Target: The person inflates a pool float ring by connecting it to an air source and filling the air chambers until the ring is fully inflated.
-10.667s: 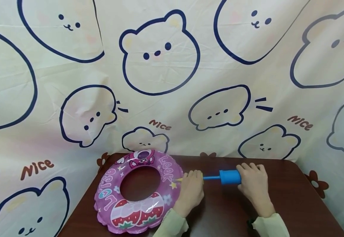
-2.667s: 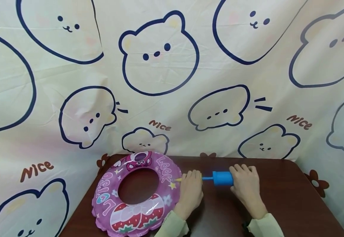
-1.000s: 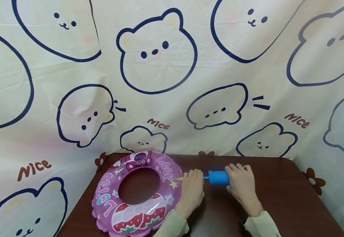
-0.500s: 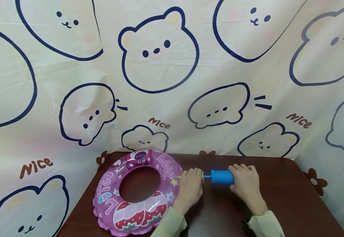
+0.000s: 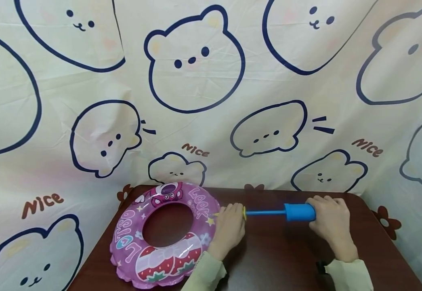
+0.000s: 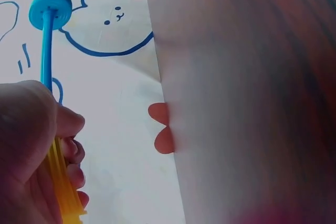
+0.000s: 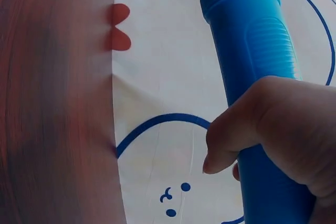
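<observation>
A pink-purple inflatable swim ring (image 5: 128, 232) with strawberry and bear prints lies puffed out on the left of the table. Beside its right edge my left hand (image 5: 229, 226) grips the yellow nozzle end (image 6: 65, 192) of a hand pump; the yellow tip points at the ring. Whether the tip sits in a valve is hidden. My right hand (image 5: 330, 222) is wrapped around the pump's blue barrel (image 5: 298, 212), also close up in the right wrist view. Between the hands a long stretch of thin blue rod (image 5: 265, 212) shows, the pump lying roughly level.
The dark brown wooden table (image 5: 276, 258) runs under both hands and the ring. Behind it hangs a pale cloth (image 5: 196, 133) with bear faces and "Nice" printed on it, reaching around both sides.
My right hand has drawn the blue barrel to the right, after sitting closer to the left hand, so more rod shows. The left hand stays at the ring's edge, slightly further left.
</observation>
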Motion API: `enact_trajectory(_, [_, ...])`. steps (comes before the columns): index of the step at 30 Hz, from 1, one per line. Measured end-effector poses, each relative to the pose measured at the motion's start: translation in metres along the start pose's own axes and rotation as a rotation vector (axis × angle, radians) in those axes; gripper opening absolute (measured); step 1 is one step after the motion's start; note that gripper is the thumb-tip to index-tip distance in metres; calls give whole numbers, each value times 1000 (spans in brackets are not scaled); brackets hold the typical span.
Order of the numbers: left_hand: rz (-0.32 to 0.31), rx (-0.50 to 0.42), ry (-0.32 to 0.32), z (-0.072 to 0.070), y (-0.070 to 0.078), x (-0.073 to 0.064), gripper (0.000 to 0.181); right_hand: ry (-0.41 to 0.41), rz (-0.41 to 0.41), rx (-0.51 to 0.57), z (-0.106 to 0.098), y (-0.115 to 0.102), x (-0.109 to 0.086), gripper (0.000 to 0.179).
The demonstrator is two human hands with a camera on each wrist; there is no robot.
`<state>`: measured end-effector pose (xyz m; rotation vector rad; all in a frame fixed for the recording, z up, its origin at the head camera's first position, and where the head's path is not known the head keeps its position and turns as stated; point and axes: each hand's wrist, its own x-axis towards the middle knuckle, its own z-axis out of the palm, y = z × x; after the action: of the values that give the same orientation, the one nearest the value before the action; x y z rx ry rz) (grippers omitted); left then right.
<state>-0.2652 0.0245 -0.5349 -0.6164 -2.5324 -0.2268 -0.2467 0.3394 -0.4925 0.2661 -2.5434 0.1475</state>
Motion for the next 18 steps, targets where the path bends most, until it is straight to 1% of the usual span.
enact_trajectory(3, [-8,15,-31,-2,3,0,23,-14,3,-40,-3,-3,0,56])
enact_trajectory(7, [-18,30,-66,-4,7,-2,33,-28,-31,-84,0,-19,2,59])
enact_trajectory(10, [-13,27,-60,-3,9,-3,31,-19,-58,-92,3,-32,4,59])
enact_trajectory(14, [-13,17,-69,-2,13,-3,30,-14,-82,-90,9,-48,4,62])
enact_trajectory(18, [-4,32,-63,0,15,-4,29,-11,-117,-105,18,-64,4,61])
